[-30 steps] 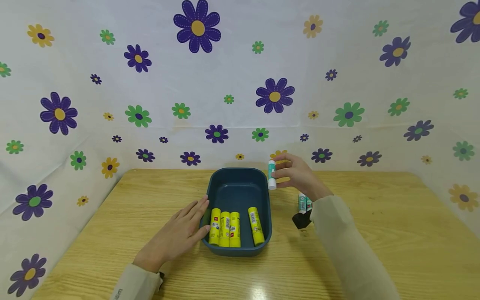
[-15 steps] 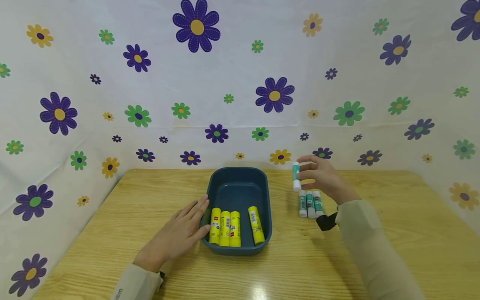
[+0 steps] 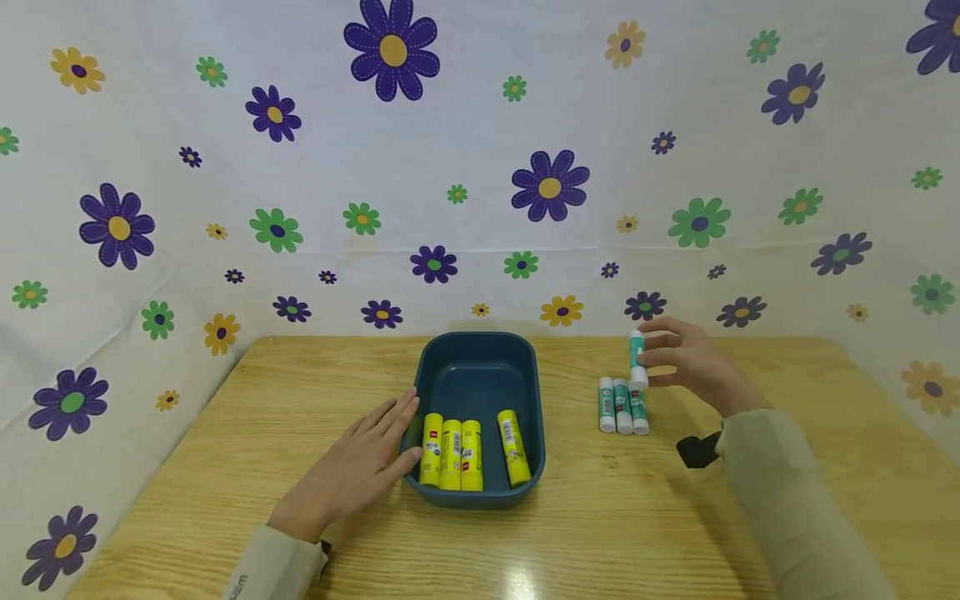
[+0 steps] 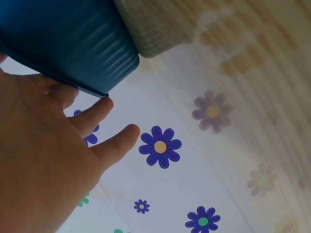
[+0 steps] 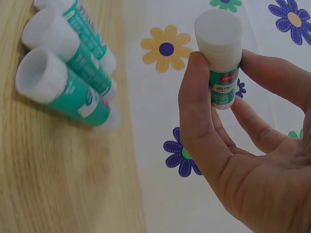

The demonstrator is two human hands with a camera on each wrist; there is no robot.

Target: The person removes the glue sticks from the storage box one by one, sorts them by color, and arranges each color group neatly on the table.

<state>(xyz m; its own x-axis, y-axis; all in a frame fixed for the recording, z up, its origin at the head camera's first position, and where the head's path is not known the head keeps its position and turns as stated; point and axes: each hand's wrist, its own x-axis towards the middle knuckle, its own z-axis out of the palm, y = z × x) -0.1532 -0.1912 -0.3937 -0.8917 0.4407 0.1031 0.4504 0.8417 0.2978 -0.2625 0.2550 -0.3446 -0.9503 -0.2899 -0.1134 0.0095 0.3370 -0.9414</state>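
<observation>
Green glue stick (image 3: 637,357): pinched by right hand (image 3: 688,364), near upright, apart from row.
Green row (image 3: 622,407): three sticks, left of right hand.
Blue tray (image 3: 483,392): between hands; left hand (image 3: 352,475) straight-fingered against its side.
Handling: light pinch, clearing row, seems best.

In the head view, white glare is shining off the table (image 3: 585,533) near the bottom edge, and soft shadow is falling beside the right sleeve (image 3: 791,492). In the left wrist view, the left hand (image 4: 53,141) is looking dim and the table is hazily mirroring the flowered cloth (image 4: 121,179).
</observation>
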